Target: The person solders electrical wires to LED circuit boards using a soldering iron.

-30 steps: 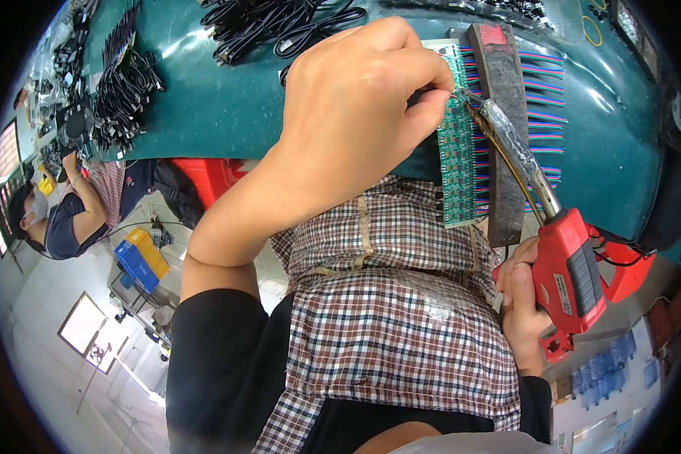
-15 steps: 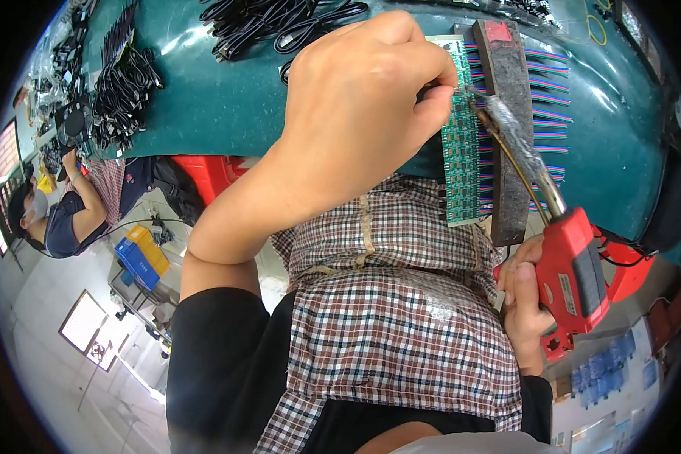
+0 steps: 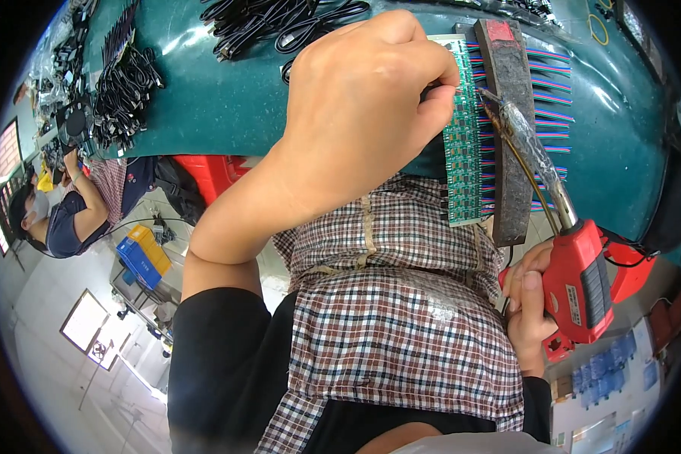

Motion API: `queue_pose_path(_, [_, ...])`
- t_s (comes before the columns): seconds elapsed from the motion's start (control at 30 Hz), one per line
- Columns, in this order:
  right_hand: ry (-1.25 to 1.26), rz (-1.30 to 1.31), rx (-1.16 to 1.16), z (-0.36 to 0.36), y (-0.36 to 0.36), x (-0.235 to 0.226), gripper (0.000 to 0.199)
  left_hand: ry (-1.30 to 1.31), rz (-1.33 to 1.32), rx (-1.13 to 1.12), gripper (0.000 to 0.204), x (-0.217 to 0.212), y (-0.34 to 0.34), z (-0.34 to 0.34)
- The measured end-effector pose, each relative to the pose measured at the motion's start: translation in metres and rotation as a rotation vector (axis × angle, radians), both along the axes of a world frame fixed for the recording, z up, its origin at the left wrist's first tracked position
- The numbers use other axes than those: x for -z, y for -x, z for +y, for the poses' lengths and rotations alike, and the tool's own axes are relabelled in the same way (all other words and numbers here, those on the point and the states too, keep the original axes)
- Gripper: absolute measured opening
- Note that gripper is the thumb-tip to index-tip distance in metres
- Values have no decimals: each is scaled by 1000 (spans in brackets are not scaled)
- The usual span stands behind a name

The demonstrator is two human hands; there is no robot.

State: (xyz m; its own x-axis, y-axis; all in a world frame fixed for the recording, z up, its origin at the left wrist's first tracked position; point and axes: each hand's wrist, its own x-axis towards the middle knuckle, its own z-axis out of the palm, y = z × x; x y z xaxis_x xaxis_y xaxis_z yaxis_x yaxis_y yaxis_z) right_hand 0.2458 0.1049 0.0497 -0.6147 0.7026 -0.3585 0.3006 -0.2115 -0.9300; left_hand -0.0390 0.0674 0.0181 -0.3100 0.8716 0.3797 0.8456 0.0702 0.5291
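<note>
My left hand point(image 3: 363, 113) is raised over the green table point(image 3: 227, 106), its fingers pinched on something thin at the edge of a long green circuit board strip point(image 3: 461, 151). What it pinches is too small to tell. A dark flat bar point(image 3: 507, 113) lies across rows of coloured wires point(image 3: 552, 98) beside the strip. My right hand point(image 3: 526, 303) grips a red soldering gun point(image 3: 579, 276) at the lower right. Its long metal tip reaches up to the strip, close to my left fingertips.
Bundles of black cables point(image 3: 280, 23) lie at the table's far side, and more point(image 3: 125, 87) at the left. A seated co-worker point(image 3: 76, 219) works at the far left near a blue and yellow box point(image 3: 140, 253). A red object point(image 3: 212, 170) sits under the table edge.
The soldering gun and my right hand have drifted slightly to the right. My left hand stays pinched at the board.
</note>
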Motion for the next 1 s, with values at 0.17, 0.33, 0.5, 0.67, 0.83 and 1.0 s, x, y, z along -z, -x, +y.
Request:
queue_pose_path(0.17, [48, -53, 52, -6, -4, -5, 17, 1, 11, 13, 8, -1, -1, 2])
queue_pose_path(0.33, [68, -17, 31, -7, -6, -3, 22, 9, -2, 13, 8, -3, -2, 2])
queue_pose_path(0.5, [50, 21, 4, -3, -5, 0, 17, 70, 31, 13, 7, -6, -4, 3])
queue_pose_path(0.67, [111, 10, 25, -5, -3, -1, 12, 307, -22, 89, 8, -39, 1, 9])
queue_pose_path(0.83, [101, -3, 16, -5, -3, -1, 12, 342, -58, 121, 11, -45, 6, 13])
queue_pose_path(1.0, [81, -25, 3, -5, -1, -1, 10, 375, -22, 131, 11, -46, 4, 15])
